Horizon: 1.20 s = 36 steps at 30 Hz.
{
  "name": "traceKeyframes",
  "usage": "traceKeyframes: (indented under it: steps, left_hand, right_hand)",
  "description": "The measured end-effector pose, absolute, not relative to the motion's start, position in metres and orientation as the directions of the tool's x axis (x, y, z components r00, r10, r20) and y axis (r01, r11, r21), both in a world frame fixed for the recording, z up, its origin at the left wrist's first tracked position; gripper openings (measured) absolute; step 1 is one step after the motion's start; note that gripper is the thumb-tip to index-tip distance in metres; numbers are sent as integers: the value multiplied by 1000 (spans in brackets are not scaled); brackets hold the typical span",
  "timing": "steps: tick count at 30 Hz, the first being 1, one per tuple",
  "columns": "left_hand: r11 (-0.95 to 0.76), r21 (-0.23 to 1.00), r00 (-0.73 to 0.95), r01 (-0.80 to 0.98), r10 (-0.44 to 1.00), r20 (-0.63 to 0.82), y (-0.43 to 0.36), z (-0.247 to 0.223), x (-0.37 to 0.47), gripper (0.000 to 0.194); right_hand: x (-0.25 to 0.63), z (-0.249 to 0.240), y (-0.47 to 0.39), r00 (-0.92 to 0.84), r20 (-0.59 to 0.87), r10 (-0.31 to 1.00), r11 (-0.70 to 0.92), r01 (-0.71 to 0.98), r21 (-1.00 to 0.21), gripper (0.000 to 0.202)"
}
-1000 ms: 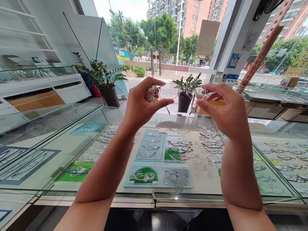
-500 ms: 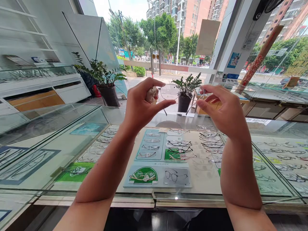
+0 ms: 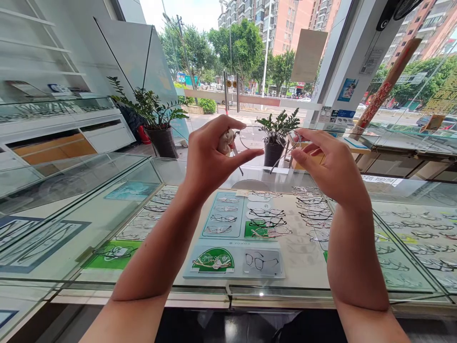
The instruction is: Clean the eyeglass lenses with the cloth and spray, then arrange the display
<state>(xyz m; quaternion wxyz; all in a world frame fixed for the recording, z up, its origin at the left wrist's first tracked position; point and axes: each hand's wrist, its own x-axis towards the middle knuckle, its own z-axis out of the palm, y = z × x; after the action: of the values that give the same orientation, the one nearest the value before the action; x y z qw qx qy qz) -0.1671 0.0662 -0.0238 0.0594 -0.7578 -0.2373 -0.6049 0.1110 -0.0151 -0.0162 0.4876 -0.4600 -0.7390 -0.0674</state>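
Note:
A pair of thin-rimmed eyeglasses (image 3: 252,137) is raised above the glass counter, with a hand at each end. Index finger and thumb of my left hand (image 3: 210,150) close round one lens at the left side. A crumpled whitish cloth-like thing (image 3: 226,142) is tucked behind them in the same palm; its kind is unclear. My right hand (image 3: 323,155) pinches the other end near the hinge, its remaining fingers curled. Both temples hang down and away from me. Under my arms, the glass display case (image 3: 296,267) holds rows of eyeglasses (image 3: 266,213).
Potted plants (image 3: 160,140) stand beyond the counter, one left and another (image 3: 274,151) straight ahead. Other display cabinets (image 3: 71,138) line the left side. A sign card (image 3: 262,262) lies inside the case near its front edge. Glass doors (image 3: 231,93) face the street.
The eyeglasses have tilted slightly, so their temple tips sit a little lower and further left. My right hand has shifted slightly left; both hands keep their hold.

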Motion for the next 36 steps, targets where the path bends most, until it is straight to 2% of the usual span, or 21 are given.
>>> traceKeyframes:
  steps: [12,26,36]
  left_hand:
    - [-878,184,161,442,279,947,67,-25,-167,71]
    - [-865,79,210,496,208,956,61,-27,-164,64]
    - [-862,79,215,501,212,953,57,-25,-164,66]
  right_hand:
    - [111,-17,-13,-115,780,615,569,749,-339,52]
    - [111,-21,-8,-149,750,644,544,779,-313,53]
    - [114,-26,-2,-146,738,659,539,776,-328,55]
